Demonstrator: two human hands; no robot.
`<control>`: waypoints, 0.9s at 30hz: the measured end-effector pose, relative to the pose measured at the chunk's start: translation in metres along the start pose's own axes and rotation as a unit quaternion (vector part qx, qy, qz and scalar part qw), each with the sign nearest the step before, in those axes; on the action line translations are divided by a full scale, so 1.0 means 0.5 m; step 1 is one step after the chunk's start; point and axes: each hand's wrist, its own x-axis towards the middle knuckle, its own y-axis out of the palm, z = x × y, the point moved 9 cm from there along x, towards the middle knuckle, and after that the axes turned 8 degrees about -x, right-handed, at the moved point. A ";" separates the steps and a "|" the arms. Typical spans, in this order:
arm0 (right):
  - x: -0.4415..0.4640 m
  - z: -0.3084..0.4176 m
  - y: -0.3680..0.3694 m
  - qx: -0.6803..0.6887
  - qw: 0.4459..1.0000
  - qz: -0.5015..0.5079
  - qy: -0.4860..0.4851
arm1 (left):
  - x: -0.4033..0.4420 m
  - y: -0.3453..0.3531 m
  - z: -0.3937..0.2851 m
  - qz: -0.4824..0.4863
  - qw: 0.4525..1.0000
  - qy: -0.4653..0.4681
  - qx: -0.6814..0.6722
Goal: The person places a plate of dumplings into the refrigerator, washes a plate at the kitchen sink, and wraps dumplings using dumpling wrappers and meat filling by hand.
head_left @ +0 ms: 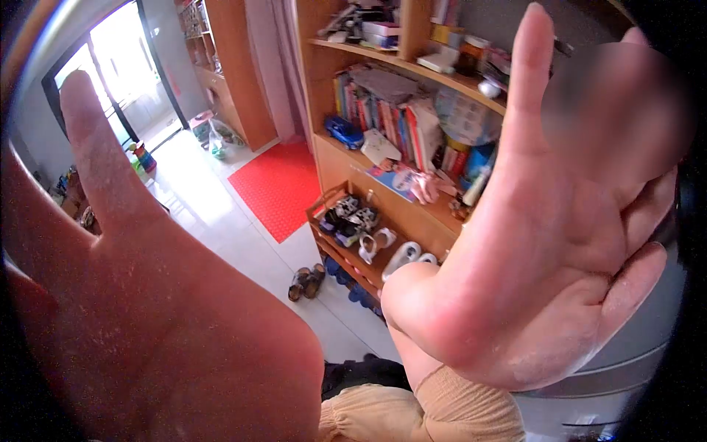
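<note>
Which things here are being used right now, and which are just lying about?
In use:
- left hand, raised close to the camera
- right hand, raised too; nothing held shows in either

Probably just lying about:
- red mat
- blue toy car
- books on the shelf
- dark sandals on the floor

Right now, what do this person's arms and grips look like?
The left grip and right grip are ungloved human hands; a blur hides part of the right. Below the right one shows a crinkled, pale yellow sleeve.
</note>
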 end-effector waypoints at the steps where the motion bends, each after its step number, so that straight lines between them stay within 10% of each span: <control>1: -0.002 -0.040 0.001 0.005 1.000 -0.002 -0.004 | 0.024 -0.040 0.009 -0.001 1.000 0.002 0.003; 8: -0.072 -0.376 -0.043 -0.070 0.989 -0.068 -0.114 | 0.243 -0.353 0.060 0.014 0.998 0.039 0.047; 11: -0.146 -0.531 -0.187 -0.425 0.889 -0.118 -0.124 | 0.352 -0.484 0.090 0.007 0.995 0.067 0.077; 19: -0.271 -0.845 -0.400 -0.678 0.728 -0.100 -0.013 | 0.590 -0.817 0.242 0.055 0.990 0.055 0.122; 22: -0.221 -0.996 -0.421 -0.692 0.718 -0.065 -0.045 | 0.660 -0.953 0.314 -0.105 0.963 0.114 0.220; 27: -0.150 -1.288 -0.504 -0.642 0.760 -0.058 -0.083 | 0.803 -1.126 0.528 -0.101 0.967 0.112 0.208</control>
